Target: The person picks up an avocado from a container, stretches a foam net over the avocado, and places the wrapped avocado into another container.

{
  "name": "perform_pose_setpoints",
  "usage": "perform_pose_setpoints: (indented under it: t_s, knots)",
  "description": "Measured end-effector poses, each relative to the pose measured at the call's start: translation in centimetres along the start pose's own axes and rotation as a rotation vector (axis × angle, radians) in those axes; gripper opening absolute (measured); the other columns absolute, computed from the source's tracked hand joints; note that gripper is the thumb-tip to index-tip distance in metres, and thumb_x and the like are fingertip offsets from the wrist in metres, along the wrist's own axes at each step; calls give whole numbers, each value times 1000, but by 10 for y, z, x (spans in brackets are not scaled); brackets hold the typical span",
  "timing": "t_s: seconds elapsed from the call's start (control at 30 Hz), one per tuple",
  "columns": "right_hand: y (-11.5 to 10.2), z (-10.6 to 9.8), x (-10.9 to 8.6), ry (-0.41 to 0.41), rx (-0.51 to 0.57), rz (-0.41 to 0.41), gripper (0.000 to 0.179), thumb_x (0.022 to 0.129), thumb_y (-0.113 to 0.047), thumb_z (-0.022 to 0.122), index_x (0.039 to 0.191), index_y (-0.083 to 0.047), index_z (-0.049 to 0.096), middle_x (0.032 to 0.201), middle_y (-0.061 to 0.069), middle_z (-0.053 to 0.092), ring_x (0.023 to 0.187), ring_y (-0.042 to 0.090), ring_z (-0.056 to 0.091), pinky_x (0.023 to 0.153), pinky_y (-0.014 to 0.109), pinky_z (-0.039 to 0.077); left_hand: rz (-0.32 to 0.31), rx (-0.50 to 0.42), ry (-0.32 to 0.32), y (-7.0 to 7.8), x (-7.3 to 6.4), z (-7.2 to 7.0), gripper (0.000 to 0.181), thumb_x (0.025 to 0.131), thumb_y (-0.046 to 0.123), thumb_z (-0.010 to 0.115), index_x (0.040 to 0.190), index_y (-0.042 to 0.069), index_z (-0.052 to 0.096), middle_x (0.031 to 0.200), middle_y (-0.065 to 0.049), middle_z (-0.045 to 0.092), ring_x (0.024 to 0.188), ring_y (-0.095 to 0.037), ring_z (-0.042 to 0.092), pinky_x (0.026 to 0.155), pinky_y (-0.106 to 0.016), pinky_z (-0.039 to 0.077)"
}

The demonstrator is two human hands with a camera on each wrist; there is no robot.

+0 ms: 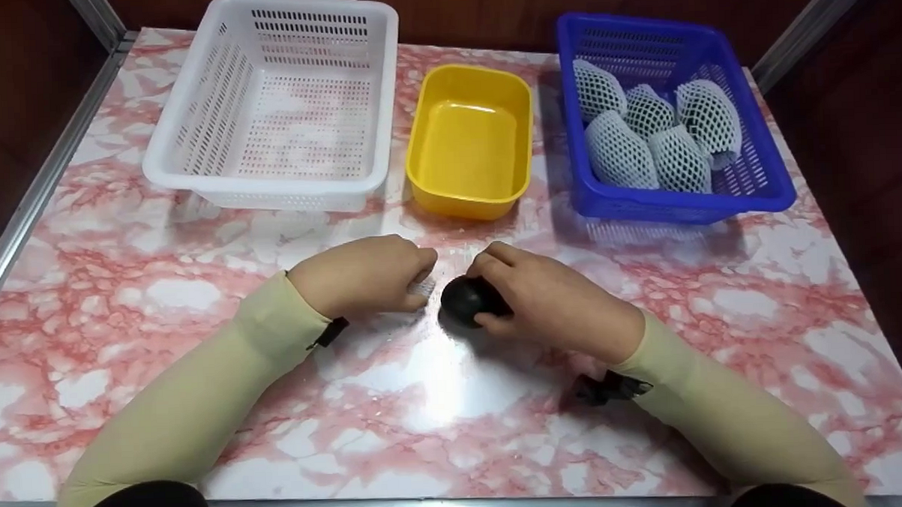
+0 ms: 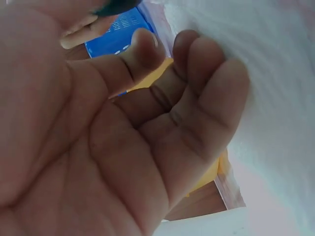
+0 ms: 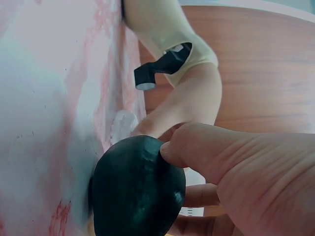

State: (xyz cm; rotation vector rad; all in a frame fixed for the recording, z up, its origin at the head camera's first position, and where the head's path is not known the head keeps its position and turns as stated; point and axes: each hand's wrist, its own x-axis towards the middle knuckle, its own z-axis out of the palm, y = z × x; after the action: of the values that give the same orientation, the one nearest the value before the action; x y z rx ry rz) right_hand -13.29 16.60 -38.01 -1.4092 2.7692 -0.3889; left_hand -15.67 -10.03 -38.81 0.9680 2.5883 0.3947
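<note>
My right hand (image 1: pixel 550 299) grips a dark avocado (image 1: pixel 468 302) just over the table, thumb on one side and fingers on the other. In the right wrist view the avocado (image 3: pixel 138 191) looks deep green, smooth and bare. Across from it, my left hand (image 1: pixel 365 275) is low over the table, fingers curled, with a bit of white foam net (image 1: pixel 424 286) showing between thumb and fingers. The same whitish net (image 3: pixel 123 125) sticks out by that hand in the right wrist view. From its own wrist camera the left hand (image 2: pixel 133 132) shows a bare palm.
A white basket (image 1: pixel 268 186) stands at the back left, with nothing inside. Beside it is a bare yellow tub (image 1: pixel 466 163). The blue basket (image 1: pixel 689 208) at the back right holds several net-wrapped fruits (image 1: pixel 620 150). All stand on a red-and-white marbled table (image 1: pixel 182 293).
</note>
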Motion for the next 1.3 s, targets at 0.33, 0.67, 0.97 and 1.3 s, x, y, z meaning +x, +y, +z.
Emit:
perform_pose_setpoints:
  t_s: [0.33, 0.67, 0.97, 1.3]
  knots:
    - [-1, -1, 1, -24, -4, 20, 42, 97, -33, 83, 124, -7, 65, 114, 7, 66, 90, 23, 68, 85, 43, 63, 151, 53, 46, -5, -3, -3, 10, 97, 5, 66, 99, 14, 68, 78, -3, 63, 76, -26, 59, 73, -38, 48]
    - [0, -1, 0, -6, 1, 11, 43, 93, -32, 86, 122, -8, 66, 113, 8, 67, 89, 25, 69, 85, 45, 64, 36, 37, 48, -7, -3, -6, 13, 97, 23, 72, 87, 15, 72, 87, -5, 61, 76, -21, 56, 72, -35, 46]
    - [0, -1, 0, -15, 1, 12, 41, 95, -31, 85, 124, -8, 65, 115, 8, 67, 91, 24, 70, 85, 44, 64, 104, 58, 46, -9, -7, -5, 26, 87, -4, 64, 75, 19, 69, 92, -4, 58, 75, -19, 47, 69, -30, 39]
    - [0, -1, 0, -11, -6, 2, 43, 95, -31, 85, 124, -8, 65, 115, 8, 67, 91, 23, 71, 85, 43, 64, -35, 173, 87, -4, -9, -3, 42, 82, 18, 96, 109, 1, 69, 108, -20, 63, 78, -27, 63, 74, -41, 58]
